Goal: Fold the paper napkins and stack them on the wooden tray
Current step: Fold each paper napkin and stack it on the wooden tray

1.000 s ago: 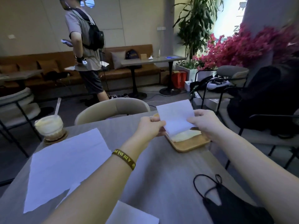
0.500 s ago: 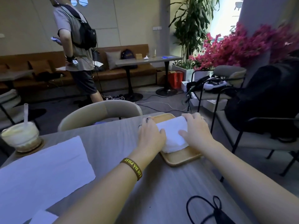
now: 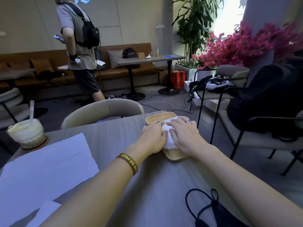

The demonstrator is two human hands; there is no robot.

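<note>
A wooden tray (image 3: 157, 117) sits at the far right end of the grey table (image 3: 154, 187). A stack of folded white napkins (image 3: 169, 142) lies on it. My left hand (image 3: 152, 138) and my right hand (image 3: 185, 135) both rest flat on top of the stack, fingers spread, side by side and almost touching. They cover most of the stack. A large unfolded napkin (image 3: 47, 166) lies spread on the table to the left. The corner of another napkin (image 3: 44, 213) shows at the bottom left edge.
An iced drink with a straw (image 3: 27, 133) stands on a coaster at the table's left end. A black face mask (image 3: 218, 213) lies near the front right. A beige chair (image 3: 103, 110) stands across the table. A person (image 3: 78, 46) stands further back.
The folded napkin I held up above the tray has come down onto the stack. Both hands have let go and now lie flat on it, closer together than before.
</note>
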